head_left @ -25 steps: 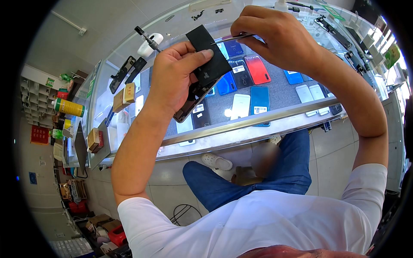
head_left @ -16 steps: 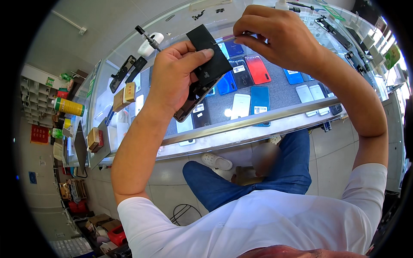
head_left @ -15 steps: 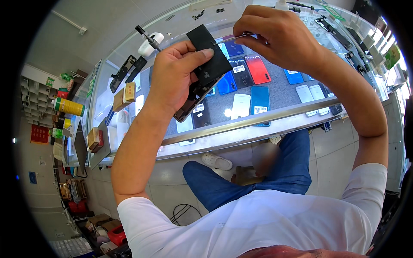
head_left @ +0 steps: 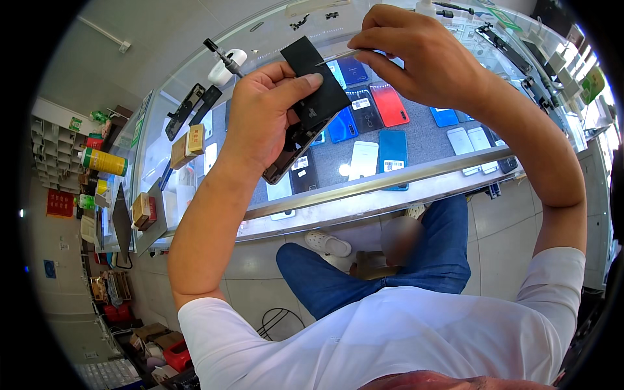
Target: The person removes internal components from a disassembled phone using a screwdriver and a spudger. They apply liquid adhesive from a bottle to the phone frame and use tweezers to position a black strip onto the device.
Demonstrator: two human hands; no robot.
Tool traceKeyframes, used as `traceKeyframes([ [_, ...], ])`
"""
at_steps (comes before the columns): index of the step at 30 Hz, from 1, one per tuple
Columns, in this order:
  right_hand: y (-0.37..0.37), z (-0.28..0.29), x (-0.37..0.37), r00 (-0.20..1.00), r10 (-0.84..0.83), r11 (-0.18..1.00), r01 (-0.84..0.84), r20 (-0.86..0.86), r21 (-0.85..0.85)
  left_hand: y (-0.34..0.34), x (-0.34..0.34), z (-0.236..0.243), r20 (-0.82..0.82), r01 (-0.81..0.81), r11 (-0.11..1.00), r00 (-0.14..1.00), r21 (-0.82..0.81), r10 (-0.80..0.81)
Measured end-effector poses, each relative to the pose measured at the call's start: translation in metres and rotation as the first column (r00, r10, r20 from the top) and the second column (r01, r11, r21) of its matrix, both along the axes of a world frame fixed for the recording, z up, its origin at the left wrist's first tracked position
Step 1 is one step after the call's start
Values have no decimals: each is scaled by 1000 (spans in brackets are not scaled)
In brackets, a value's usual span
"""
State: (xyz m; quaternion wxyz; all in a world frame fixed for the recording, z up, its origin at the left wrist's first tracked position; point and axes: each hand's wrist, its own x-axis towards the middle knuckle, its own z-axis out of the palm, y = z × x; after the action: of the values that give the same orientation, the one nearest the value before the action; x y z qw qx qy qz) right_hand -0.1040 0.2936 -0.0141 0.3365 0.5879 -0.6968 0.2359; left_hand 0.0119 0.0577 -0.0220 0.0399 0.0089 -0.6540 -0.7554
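Note:
My left hand (head_left: 263,107) grips an opened phone (head_left: 286,159) above the glass counter, thumb pressed on a flat black rectangular part (head_left: 325,101) that covers much of it. Inner pieces show at the phone's lower end. From the right, my right hand (head_left: 419,55) pinches thin metal tweezers (head_left: 341,56) between thumb and fingers. Their tip lies over the upper part of the black piece; whether it touches, I cannot tell.
Under the glass counter lie several phones, among them a red one (head_left: 390,105) and a teal one (head_left: 392,156). A small box (head_left: 188,147), dark phone parts (head_left: 185,112) and a screwdriver-like tool (head_left: 222,57) sit at the left. The counter's metal edge (head_left: 383,182) runs in front.
My right hand has shifted slightly left, and the tweezers' tip has slid a little left over the black part. My left hand and the phone have stayed nearly still.

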Motion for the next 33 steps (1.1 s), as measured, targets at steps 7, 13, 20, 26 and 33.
traceKeyframes([
  [7,-1,2,4,996,-68,997,71,-58,41,0,0,0,0,3,1000,1000,-3,-3],
  [13,0,-1,2,997,-55,998,55,-47,4,1,1,1,1,0,1000,1000,4,0],
  [20,-1,4,7,993,-108,992,111,-43,52,-1,-1,0,4,-2,1000,1000,0,2],
  [26,-1,1,2,997,-59,998,61,-53,32,-1,-1,1,2,-1,1000,1000,-12,1],
  [33,-1,2,3,995,-98,991,100,-29,89,-1,0,1,1,-1,1000,1000,-7,1],
])
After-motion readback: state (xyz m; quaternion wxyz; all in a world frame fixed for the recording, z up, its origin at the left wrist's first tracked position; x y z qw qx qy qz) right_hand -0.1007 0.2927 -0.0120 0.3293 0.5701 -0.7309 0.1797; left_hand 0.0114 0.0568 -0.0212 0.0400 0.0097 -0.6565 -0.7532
